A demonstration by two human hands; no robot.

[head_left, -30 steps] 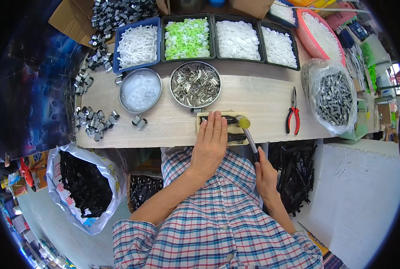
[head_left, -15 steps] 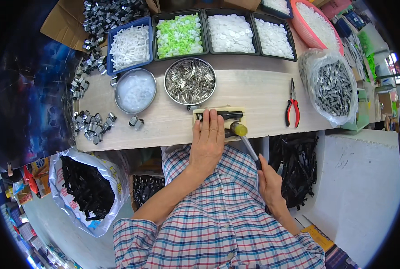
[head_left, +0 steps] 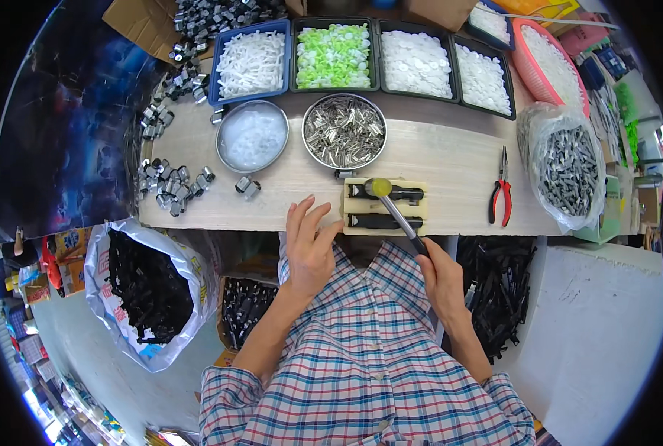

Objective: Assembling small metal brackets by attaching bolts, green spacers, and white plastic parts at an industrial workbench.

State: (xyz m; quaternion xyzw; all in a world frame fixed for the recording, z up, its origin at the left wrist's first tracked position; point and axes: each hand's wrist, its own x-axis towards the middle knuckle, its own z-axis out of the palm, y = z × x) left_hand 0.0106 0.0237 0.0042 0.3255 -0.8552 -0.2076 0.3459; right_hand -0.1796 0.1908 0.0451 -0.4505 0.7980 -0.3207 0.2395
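My right hand (head_left: 441,273) grips the dark handle of a small mallet (head_left: 395,210) whose yellow head rests over a cream wooden jig (head_left: 385,207) at the table's front edge. Two black parts (head_left: 385,220) lie in the jig's slots. To the left of the jig hovers my left hand (head_left: 311,241), fingers spread and empty, just over the table edge. A round metal bowl of small silver metal pieces (head_left: 344,131) stands right behind the jig.
A bowl of clear white parts (head_left: 252,137) sits left of the metal bowl. Trays of white (head_left: 250,62) and green (head_left: 334,55) plastic pieces line the back. Red-handled pliers (head_left: 500,195) lie right. A bag of grey parts (head_left: 566,169) stands far right; black parts in bags below.
My left hand lifted off the jig and moved left, opening its fingers. The mallet head stays over the jig in my right hand.
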